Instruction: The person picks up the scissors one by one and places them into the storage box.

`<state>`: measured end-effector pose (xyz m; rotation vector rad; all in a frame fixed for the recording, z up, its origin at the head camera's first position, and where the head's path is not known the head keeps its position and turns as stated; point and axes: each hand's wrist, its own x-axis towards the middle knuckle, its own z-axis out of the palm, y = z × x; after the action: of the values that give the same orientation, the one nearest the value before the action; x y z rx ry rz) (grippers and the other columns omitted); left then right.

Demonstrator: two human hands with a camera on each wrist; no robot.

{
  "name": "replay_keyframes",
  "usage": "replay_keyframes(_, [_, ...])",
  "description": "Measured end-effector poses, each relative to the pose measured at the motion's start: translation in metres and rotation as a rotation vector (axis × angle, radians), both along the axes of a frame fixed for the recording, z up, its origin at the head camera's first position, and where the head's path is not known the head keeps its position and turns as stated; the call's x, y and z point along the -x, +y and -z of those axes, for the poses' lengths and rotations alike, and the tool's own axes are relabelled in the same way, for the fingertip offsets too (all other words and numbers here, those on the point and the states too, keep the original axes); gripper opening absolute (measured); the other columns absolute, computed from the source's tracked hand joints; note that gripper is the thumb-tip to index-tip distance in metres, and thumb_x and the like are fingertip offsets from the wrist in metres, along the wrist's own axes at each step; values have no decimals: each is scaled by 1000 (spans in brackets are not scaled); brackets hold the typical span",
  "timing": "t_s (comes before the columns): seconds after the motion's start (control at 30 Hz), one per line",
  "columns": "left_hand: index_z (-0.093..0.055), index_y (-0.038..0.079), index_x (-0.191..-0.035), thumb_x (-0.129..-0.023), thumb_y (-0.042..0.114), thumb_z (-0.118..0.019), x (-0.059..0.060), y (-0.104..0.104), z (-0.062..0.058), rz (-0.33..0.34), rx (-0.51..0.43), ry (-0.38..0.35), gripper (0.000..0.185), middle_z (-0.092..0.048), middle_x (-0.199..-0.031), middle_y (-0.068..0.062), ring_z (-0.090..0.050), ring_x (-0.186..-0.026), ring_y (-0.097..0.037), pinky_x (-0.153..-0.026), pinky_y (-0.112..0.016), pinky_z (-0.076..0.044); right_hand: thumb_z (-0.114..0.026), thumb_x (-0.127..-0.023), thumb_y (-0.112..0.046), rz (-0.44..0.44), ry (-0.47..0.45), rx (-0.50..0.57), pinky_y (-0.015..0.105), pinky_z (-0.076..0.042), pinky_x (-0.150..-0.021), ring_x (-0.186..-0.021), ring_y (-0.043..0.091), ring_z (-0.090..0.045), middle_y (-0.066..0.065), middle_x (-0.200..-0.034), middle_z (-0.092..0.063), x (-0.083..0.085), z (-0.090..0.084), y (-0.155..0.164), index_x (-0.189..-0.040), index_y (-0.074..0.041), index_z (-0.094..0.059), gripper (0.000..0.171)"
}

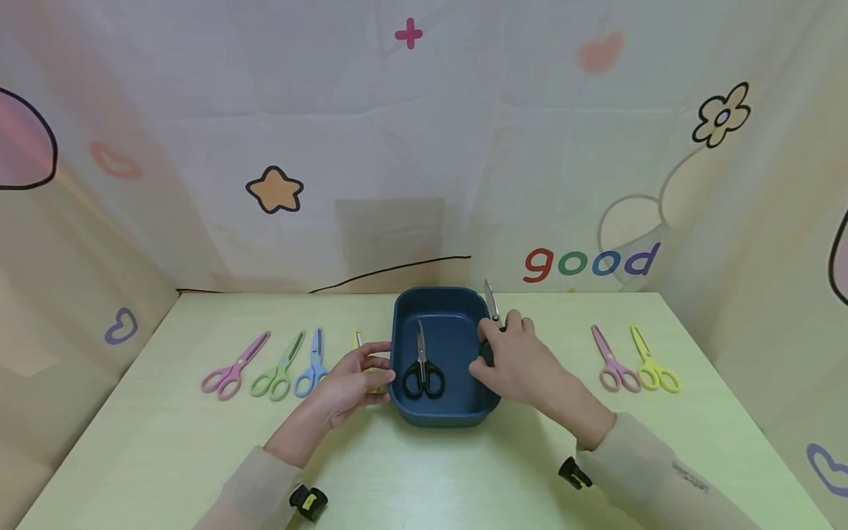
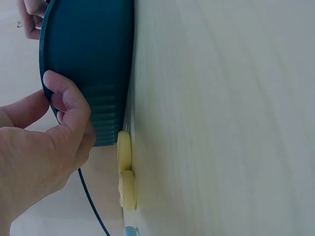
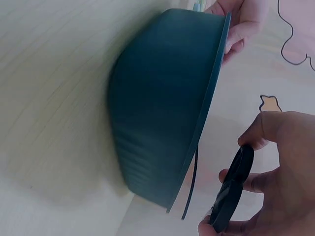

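Left hand (image 1: 358, 377): you're gripping the tray's (image 1: 437, 420) rim, likely steadying it
Right hand (image 1: 520, 361): you're holding black scissors (image 3: 229, 204) by their handles, blades pointing toward the table's (image 1: 430, 486) far edge

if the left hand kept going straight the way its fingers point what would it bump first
The blue bin, on its left side: the left hand seems to touch the bin's rim there, though exact contact is hard to judge.
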<state>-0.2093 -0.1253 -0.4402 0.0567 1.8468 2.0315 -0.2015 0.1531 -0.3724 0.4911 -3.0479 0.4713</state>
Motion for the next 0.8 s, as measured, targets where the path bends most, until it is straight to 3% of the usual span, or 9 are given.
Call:
replay_keyframes(0.4, [-37, -1, -152, -102, -6, -56, 0, -1, 0, 7, -4, -2, 54, -49, -115, -15, -55, -80, -23, -71, -30, -54, -63, -92, -28, -52, -32, -75, 38, -53, -65, -102, 38, -45, 20, -105, -45, 2, 6, -32, -110, -12, -57, 24])
replay_keyframes(0.8, [-38, 0, -151, -102, -6, -56, -1, 0, -1, -4, 6, -10, 53, -49, -116, -16, -57, -79, -22, -70, -29, -54, -71, -94, -33, -96, -24, -127, 42, -53, -71, -101, 38, -47, 24, -114, -49, 3, 21, -51, -121, -9, -61, 37])
